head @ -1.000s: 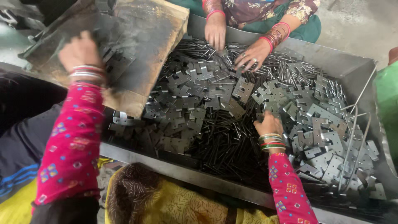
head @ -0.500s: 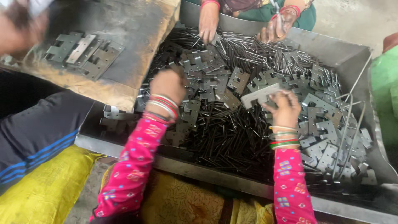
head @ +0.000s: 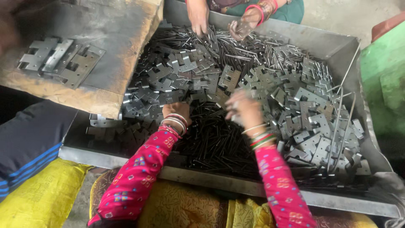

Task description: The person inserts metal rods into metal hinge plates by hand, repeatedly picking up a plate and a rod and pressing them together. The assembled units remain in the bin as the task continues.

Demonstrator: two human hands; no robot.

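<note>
A big metal tray (head: 211,176) holds a heap of flat grey hinge plates (head: 303,109) and thin dark pins (head: 211,141). My left hand (head: 175,110) reaches down into the pile at the tray's middle, its fingers buried among plates and pins. A little to its right my right hand (head: 244,109) hovers over the pile, blurred by motion, so its grip is unclear. Both wrists carry bangles above pink patterned sleeves. Several joined hinge plates (head: 59,59) lie on a worn board (head: 122,42) at the upper left.
Another person's two hands (head: 198,17) work among the pins at the tray's far edge. A few long thin rods (head: 341,114) lean in the tray's right side. A green object (head: 386,80) stands to the right; a yellow sack (head: 38,198) and a dark striped trouser leg (head: 29,139) lie at the left.
My left hand left the board, where joined plates now lie, and came down into the tray's pile. My right hand, which lifted a plate half a second ago, has shifted left and blurs.
</note>
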